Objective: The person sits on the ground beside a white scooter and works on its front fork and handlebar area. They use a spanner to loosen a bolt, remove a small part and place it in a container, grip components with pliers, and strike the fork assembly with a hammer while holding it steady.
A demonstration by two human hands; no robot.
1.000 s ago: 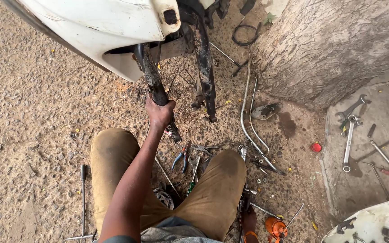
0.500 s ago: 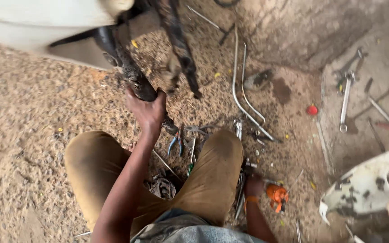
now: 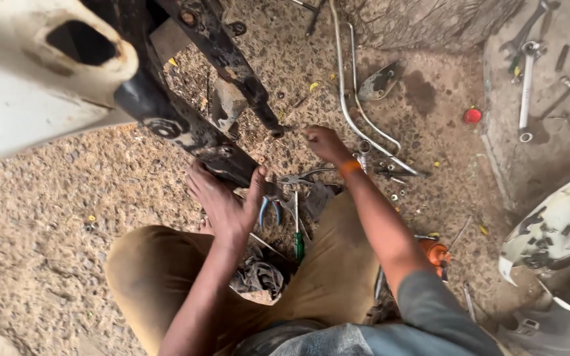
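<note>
Ground: gravel (image 3: 47, 217), tools scattered at 2 o'clock.
Left hand (image 3: 229, 204): fingers wrapped around black frame bar (image 3: 186, 128).
Right hand (image 3: 324, 142): fingers curled, grip unclear, near bent rod (image 3: 348, 112).

Open-air roadside repair yard for two-wheelers. Bare gravel ground (image 3: 54, 217) serves as the work floor; spanners (image 3: 526, 86) lie at 2 o'clock, bent metal rods (image 3: 348, 112) at 12, pliers (image 3: 278, 204) at centre, and detached white body panels (image 3: 555, 231) at 4 o'clock.
</note>
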